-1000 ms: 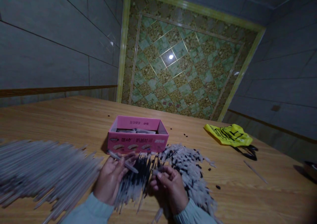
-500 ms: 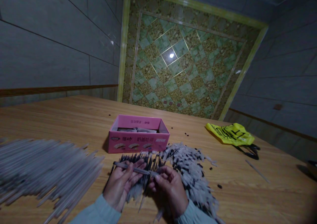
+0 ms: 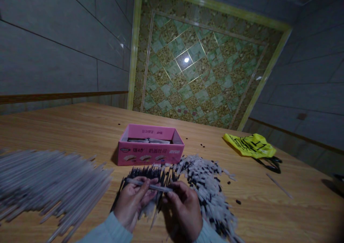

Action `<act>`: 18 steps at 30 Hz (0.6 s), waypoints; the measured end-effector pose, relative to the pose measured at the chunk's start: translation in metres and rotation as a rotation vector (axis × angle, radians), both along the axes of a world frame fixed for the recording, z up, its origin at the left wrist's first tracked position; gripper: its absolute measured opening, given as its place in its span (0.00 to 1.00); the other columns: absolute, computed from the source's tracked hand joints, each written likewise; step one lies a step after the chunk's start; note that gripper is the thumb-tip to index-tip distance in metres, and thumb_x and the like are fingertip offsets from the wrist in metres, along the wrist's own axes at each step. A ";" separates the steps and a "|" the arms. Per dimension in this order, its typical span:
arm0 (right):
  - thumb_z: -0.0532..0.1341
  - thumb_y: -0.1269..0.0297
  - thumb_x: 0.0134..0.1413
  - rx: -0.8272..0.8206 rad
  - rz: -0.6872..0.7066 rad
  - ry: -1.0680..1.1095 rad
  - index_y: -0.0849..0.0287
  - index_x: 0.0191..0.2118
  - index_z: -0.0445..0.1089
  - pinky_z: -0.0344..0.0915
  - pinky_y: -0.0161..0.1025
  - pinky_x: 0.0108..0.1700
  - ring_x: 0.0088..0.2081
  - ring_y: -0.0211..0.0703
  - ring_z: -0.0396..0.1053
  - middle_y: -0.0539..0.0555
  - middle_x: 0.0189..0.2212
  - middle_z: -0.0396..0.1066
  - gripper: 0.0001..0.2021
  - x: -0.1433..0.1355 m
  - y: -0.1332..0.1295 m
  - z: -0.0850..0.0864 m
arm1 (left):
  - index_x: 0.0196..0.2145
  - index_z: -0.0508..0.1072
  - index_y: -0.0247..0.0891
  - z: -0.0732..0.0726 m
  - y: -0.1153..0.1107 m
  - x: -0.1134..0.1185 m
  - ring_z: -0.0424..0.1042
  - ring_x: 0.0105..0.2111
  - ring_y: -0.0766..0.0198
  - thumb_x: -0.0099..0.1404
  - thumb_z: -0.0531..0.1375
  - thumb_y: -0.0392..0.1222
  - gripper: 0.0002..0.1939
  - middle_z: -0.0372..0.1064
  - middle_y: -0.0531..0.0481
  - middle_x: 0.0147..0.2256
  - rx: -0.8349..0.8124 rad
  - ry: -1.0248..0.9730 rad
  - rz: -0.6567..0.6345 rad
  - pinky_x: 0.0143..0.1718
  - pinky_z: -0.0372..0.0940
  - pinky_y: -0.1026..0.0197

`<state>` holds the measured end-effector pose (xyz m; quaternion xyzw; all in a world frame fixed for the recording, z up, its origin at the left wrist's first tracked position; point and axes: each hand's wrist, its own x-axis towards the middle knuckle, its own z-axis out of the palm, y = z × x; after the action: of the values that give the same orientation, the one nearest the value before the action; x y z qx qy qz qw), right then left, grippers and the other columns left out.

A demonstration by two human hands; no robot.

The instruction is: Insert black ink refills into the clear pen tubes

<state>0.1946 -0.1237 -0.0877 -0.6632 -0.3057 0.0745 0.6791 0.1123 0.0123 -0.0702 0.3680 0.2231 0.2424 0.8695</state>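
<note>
My left hand (image 3: 130,201) pinches a slim translucent pen (image 3: 139,183) between thumb and fingers, its dark tip pointing left. At the pen's right end, the fingers of my right hand (image 3: 185,207) are closed round it. Beneath and behind both hands lie several dark-tipped refills (image 3: 145,172). Just beyond them stands an open pink box (image 3: 151,154) with pens inside. Right of my right hand spreads a heap of small clear caps with black pieces (image 3: 206,185). Blur hides the finer details of the pen.
A wide pile of clear tubes (image 3: 51,182) covers the left of the wooden table (image 3: 88,119). To the right are a yellow bag (image 3: 249,145) with black handles, a single thin tube (image 3: 279,185) and scattered black bits. Tiled walls stand behind.
The pen has shifted slightly to the right and down. My right hand's fingers have closed in on its right end, where a short clear piece showed before.
</note>
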 end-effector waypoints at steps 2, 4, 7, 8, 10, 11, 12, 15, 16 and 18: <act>0.65 0.62 0.48 0.026 0.007 0.057 0.60 0.32 0.71 0.66 0.36 0.27 0.24 0.42 0.70 0.52 0.23 0.72 0.07 -0.002 0.003 0.001 | 0.30 0.64 0.36 -0.001 -0.001 0.000 0.78 0.36 0.54 0.49 0.69 0.34 0.16 0.78 0.42 0.32 -0.007 -0.019 -0.007 0.35 0.73 0.60; 0.66 0.62 0.47 0.058 0.024 0.129 0.61 0.30 0.69 0.65 0.34 0.24 0.21 0.40 0.69 0.51 0.21 0.71 0.09 -0.004 0.005 0.002 | 0.30 0.65 0.36 -0.001 -0.002 -0.001 0.77 0.37 0.53 0.46 0.70 0.37 0.18 0.78 0.43 0.31 -0.004 -0.037 -0.016 0.35 0.73 0.60; 0.68 0.61 0.44 0.118 0.074 0.237 0.62 0.30 0.67 0.63 0.32 0.21 0.18 0.39 0.69 0.50 0.17 0.71 0.11 -0.004 0.007 0.002 | 0.29 0.66 0.36 0.001 -0.003 -0.003 0.77 0.38 0.52 0.44 0.71 0.40 0.19 0.78 0.43 0.31 0.010 -0.055 -0.029 0.36 0.73 0.60; 0.68 0.61 0.44 0.134 0.096 0.262 0.62 0.30 0.67 0.63 0.32 0.21 0.18 0.38 0.69 0.51 0.17 0.71 0.12 -0.004 0.007 0.002 | 0.29 0.66 0.36 0.002 -0.003 -0.003 0.77 0.38 0.52 0.44 0.71 0.41 0.19 0.78 0.43 0.31 0.018 -0.061 -0.033 0.36 0.72 0.59; 0.69 0.61 0.43 0.162 0.147 0.298 0.63 0.29 0.66 0.63 0.32 0.21 0.17 0.38 0.69 0.52 0.17 0.72 0.13 -0.002 0.005 0.003 | 0.28 0.67 0.35 0.003 -0.002 -0.004 0.77 0.37 0.52 0.44 0.71 0.42 0.18 0.78 0.42 0.31 0.041 -0.077 -0.035 0.37 0.72 0.57; 0.69 0.60 0.43 0.167 0.168 0.315 0.63 0.29 0.66 0.63 0.31 0.20 0.17 0.38 0.69 0.53 0.17 0.72 0.14 -0.002 0.004 0.005 | 0.27 0.67 0.35 0.003 -0.002 -0.004 0.77 0.37 0.51 0.44 0.71 0.42 0.17 0.78 0.43 0.31 0.056 -0.089 -0.036 0.38 0.72 0.56; 0.69 0.60 0.42 0.169 0.183 0.336 0.64 0.28 0.66 0.63 0.31 0.19 0.17 0.38 0.69 0.53 0.17 0.72 0.15 -0.002 0.003 0.007 | 0.27 0.68 0.35 0.003 -0.001 -0.004 0.77 0.37 0.51 0.44 0.71 0.42 0.17 0.78 0.43 0.31 0.074 -0.103 -0.041 0.38 0.72 0.55; 0.70 0.59 0.39 0.170 0.192 0.447 0.64 0.25 0.65 0.60 0.29 0.15 0.14 0.37 0.67 0.54 0.16 0.72 0.16 -0.002 0.002 0.011 | 0.26 0.68 0.35 0.000 0.001 -0.004 0.77 0.36 0.52 0.46 0.70 0.42 0.14 0.78 0.43 0.30 0.138 -0.136 -0.081 0.38 0.72 0.55; 0.71 0.59 0.37 0.168 0.190 0.495 0.64 0.25 0.65 0.59 0.28 0.14 0.13 0.36 0.66 0.54 0.15 0.71 0.17 -0.002 0.002 0.012 | 0.26 0.69 0.35 -0.002 0.002 -0.004 0.77 0.35 0.52 0.47 0.69 0.42 0.14 0.78 0.42 0.30 0.161 -0.143 -0.099 0.38 0.71 0.54; 0.72 0.59 0.34 0.167 0.194 0.585 0.65 0.23 0.65 0.58 0.28 0.13 0.12 0.35 0.65 0.54 0.14 0.70 0.18 -0.004 0.003 0.012 | 0.25 0.69 0.35 -0.004 0.002 -0.003 0.77 0.35 0.51 0.47 0.69 0.42 0.13 0.78 0.42 0.30 0.209 -0.153 -0.118 0.38 0.71 0.53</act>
<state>0.1905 -0.1206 -0.0762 -0.5233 -0.1642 0.3009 0.7801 0.1089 0.0148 -0.0745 0.4496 0.1077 0.2399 0.8536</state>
